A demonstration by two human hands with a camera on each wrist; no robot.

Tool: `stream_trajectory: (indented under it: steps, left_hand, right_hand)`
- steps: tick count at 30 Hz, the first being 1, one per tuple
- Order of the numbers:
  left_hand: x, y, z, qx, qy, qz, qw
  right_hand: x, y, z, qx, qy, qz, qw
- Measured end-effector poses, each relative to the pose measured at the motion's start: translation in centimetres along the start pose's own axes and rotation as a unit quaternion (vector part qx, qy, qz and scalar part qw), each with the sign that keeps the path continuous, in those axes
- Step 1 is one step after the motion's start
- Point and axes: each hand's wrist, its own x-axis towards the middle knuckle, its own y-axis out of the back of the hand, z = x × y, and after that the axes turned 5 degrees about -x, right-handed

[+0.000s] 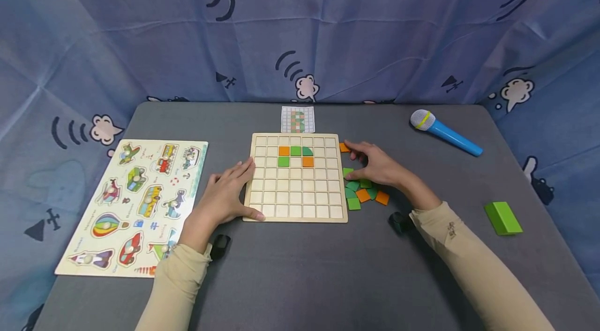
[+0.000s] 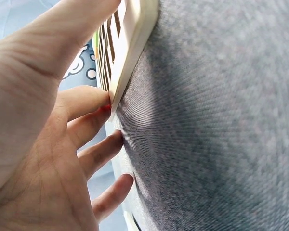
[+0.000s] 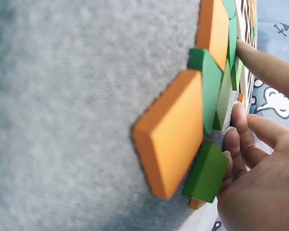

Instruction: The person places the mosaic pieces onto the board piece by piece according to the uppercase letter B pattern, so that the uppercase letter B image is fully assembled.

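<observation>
A pale wooden grid board lies flat in the middle of the table. Orange, light green and dark green tiles sit in several cells of its upper rows, such as an orange square and a dark green rounded piece. My left hand rests along the board's left edge, thumb over the front corner, fingers at its side. Off the board's right edge, my right hand reaches with its index fingertip at an orange tile and its thumb at a light green tile.
Loose orange and green tiles lie in a pile below my right hand. A printed pattern card is behind the board. A picture puzzle lies at left; a blue toy microphone and a green block are at right.
</observation>
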Motion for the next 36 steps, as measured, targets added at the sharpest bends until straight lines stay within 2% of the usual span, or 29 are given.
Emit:
stream_trajectory:
  steps: [9, 22, 25, 31, 36]
  left_hand:
    - [0.0, 0.1, 0.0, 0.007, 0.002, 0.0, 1.0]
    - [0.0, 0.1, 0.0, -0.002, 0.007, -0.002, 1.0]
    - [-0.1, 0.1, 0.1, -0.005, 0.005, -0.003, 1.0]
    - [-0.1, 0.1, 0.2, -0.01, 0.002, -0.003, 0.9999]
    - [-0.1, 0.1, 0.2, -0.007, 0.003, -0.003, 1.0]
  right_hand:
    - [-0.1, -0.3, -0.3, -0.04, 0.013, 0.075, 0.9963]
    - [0.2, -0.4, -0.9, -0.054, 0.007, 0.088, 0.9946]
    - [0.4, -0.5, -1.3, -0.059, -0.001, 0.105, 0.9927]
    - [0.9, -1.1, -3.2, -0.027, 0.02, 0.151, 0.988]
    - [1.5, -2.4, -5.5, 0.017, 0.054, 0.141, 0.9885]
